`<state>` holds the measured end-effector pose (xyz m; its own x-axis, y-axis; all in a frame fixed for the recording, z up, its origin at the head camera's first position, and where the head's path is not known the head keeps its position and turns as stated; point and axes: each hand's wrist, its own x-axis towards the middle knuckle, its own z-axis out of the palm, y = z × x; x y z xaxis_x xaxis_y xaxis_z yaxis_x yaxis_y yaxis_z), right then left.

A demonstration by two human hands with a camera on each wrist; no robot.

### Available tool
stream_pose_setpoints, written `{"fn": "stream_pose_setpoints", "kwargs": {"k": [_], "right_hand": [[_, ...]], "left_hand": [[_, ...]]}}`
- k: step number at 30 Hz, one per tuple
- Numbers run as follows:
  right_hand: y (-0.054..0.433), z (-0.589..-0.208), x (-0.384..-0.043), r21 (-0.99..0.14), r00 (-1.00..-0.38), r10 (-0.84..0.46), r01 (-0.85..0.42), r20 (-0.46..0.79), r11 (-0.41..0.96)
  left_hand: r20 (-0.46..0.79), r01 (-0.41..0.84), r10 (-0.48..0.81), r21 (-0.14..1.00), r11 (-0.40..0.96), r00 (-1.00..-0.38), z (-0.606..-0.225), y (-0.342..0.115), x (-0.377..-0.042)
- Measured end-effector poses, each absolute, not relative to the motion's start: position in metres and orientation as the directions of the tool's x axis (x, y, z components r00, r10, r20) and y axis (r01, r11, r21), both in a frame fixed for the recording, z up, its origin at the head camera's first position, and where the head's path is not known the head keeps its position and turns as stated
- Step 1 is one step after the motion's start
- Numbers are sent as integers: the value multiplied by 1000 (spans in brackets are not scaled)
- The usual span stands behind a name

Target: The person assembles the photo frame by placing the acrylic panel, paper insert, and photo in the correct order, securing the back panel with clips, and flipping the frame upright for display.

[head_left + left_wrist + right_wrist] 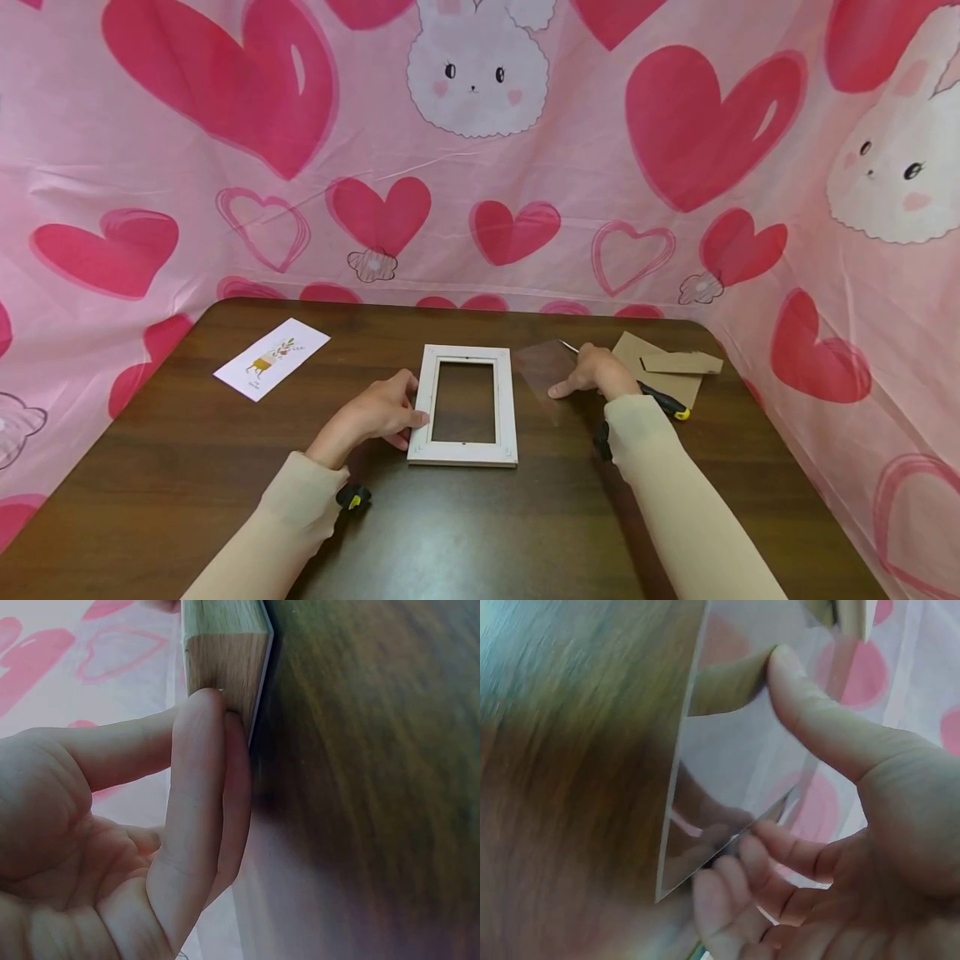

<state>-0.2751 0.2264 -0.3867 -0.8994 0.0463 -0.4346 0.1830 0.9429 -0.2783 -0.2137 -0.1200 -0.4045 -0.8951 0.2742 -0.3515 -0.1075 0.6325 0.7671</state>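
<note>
A white picture frame [507, 408] with an open middle lies on the brown table [465, 533]. My left hand [380, 408] grips its left side, the thumb over the top face and the fingers against the outer edge. In the left wrist view, fingertips meet the bare wooden side of the frame [225, 664]. To the right of it lies a clear sheet [534, 367], glossy and reflecting the hand. My right hand [600, 372] pinches this sheet, its thumb on the surface and curled fingers at the edge in the right wrist view.
A screwdriver [662, 400] with a black and yellow handle passes beneath my right hand. Behind it is a brown backing board [630, 348] with a stand flap [682, 363]. A white card [272, 358] with a plant drawing lies far left. Pink heart-patterned cloth [517, 167] encloses the table's back and sides.
</note>
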Motion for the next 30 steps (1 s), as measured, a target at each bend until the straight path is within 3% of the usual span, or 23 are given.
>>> {"fn": "stream_pose_setpoints", "kwargs": {"k": [9, 30], "right_hand": [[205, -383, -269, -75, -909, 70, 110, -410, 991], [213, -380, -276, -103, -875, 109, 178, -472, 979]], "left_hand": [[-357, -117, 273, 771, 626, -893, -404, -120, -214], [-343, -116, 279, 791, 600, -897, -406, -121, -214]]}}
